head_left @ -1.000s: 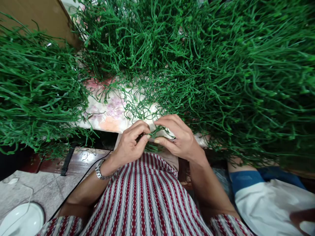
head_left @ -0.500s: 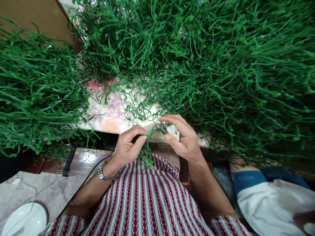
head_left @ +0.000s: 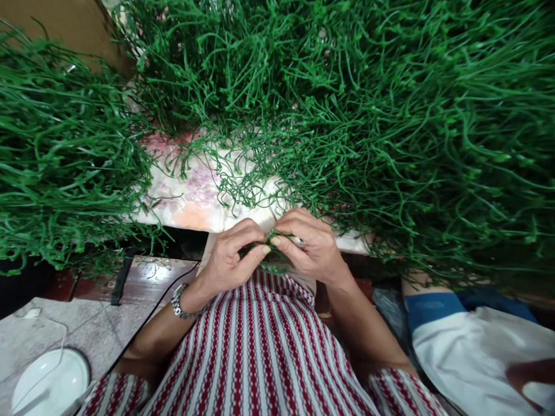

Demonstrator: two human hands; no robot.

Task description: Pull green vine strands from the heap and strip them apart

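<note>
Both forearms reach forward from the lower corners and angle inward, so that the left hand (head_left: pixel 229 255) and the right hand (head_left: pixel 310 244) meet in front of the waist. The left wrist, banded by a metal wristwatch (head_left: pixel 177 303), is nearly straight, fingers curled and thumb stretched toward the middle. The right hand mirrors it, knuckles up, forefinger arched over its thumb. Each grip is a pinch: thumb and forefinger of both hands close on one small sprig of green stems (head_left: pixel 272 233) — the thumb tips almost touching — while some of its strands hang below, over the striped shirt (head_left: pixel 260 352).

The sprig is held just off the near edge of the desk (head_left: pixel 197 190), whose floral cover shows as a pale strip beyond the hands. That strip is the main open room, running left from the hands to the left heap of stems (head_left: pixel 65 167); loose strands trail across its right part. The large right heap of stems (head_left: pixel 425 138) spreads across the back and comes close to the right hand, leaving little space there. Below the edge — between the forearms — the room ends at the shirt.
</note>
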